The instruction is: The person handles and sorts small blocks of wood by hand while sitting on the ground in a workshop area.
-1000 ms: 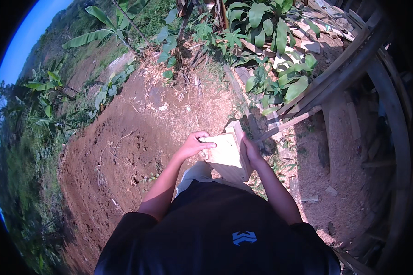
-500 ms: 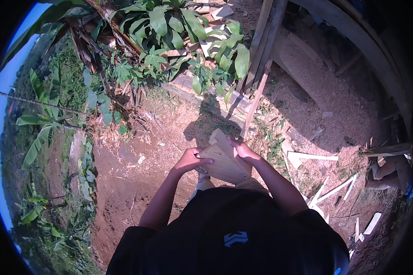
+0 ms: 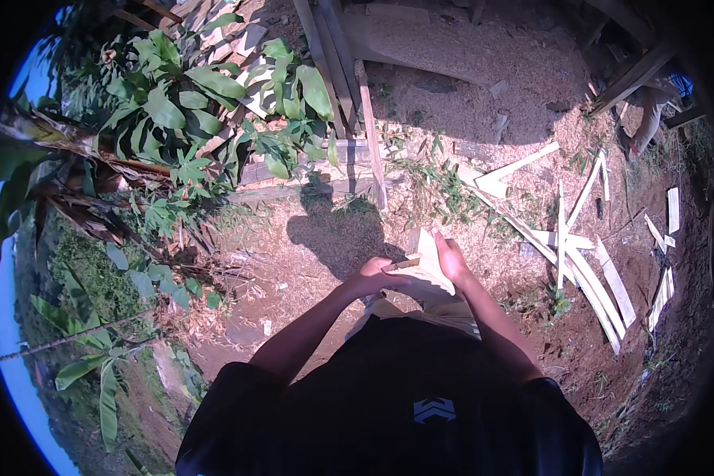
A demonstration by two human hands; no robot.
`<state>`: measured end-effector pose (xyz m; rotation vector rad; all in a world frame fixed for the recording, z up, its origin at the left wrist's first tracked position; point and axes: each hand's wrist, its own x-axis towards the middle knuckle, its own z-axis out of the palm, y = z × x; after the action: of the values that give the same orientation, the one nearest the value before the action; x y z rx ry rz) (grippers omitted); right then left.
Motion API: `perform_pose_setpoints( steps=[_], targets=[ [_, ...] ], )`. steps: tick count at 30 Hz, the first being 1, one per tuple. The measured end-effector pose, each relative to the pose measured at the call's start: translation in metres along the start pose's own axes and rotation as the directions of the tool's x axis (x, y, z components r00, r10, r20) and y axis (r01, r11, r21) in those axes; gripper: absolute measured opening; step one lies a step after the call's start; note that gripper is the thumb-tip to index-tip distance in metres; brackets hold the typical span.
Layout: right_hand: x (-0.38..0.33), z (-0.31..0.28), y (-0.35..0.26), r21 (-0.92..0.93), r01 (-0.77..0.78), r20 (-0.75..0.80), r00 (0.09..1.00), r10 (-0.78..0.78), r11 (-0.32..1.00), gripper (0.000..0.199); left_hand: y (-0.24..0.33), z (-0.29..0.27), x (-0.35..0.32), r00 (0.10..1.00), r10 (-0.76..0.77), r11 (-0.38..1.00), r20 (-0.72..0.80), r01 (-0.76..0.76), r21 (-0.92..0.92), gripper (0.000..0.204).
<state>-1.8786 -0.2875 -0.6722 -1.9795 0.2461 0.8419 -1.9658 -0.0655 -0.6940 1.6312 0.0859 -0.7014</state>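
In front of my body I hold a piece made of pale wooden boards (image 3: 430, 263), tilted, with one face brightly lit. Its boards meet at an angle; how they are joined is too small to tell. My left hand (image 3: 375, 278) is closed on its left edge, the thumb lying across it. On the other side my right hand (image 3: 450, 260) grips the right edge, fingers toward the far end. Part of the wood's underside is hidden by my hands and shirt.
Long pale wood offcuts (image 3: 583, 274) lie crossed on the ground at the right. Upright dark posts (image 3: 331, 67) and a leaning stick (image 3: 371, 135) stand ahead. Broad-leaved plants (image 3: 166, 107) grow at the far left. A blurred person-like shape cannot be confirmed at the far right.
My view has turned to the right, so the plants and posts sit further left. The wooden piece has been tilted in my hands, showing a narrower face; both hands keep their hold.
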Motion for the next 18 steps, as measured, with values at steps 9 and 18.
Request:
perform_pose_setpoints(
  steps=[9,18],
  targets=[
    [-0.043,-0.128,0.12,0.619,0.082,-0.069,0.996,-0.051,0.781,0.067,0.093,0.129,0.072,0.989,-0.014,0.892,0.146,-0.053,0.448,0.055],
    [-0.101,-0.298,0.235,0.614,0.182,-0.348,0.936,0.056,0.768,0.061,0.159,0.33,0.171,0.932,-0.084,0.812,0.352,-0.14,0.567,0.05]
  ],
)
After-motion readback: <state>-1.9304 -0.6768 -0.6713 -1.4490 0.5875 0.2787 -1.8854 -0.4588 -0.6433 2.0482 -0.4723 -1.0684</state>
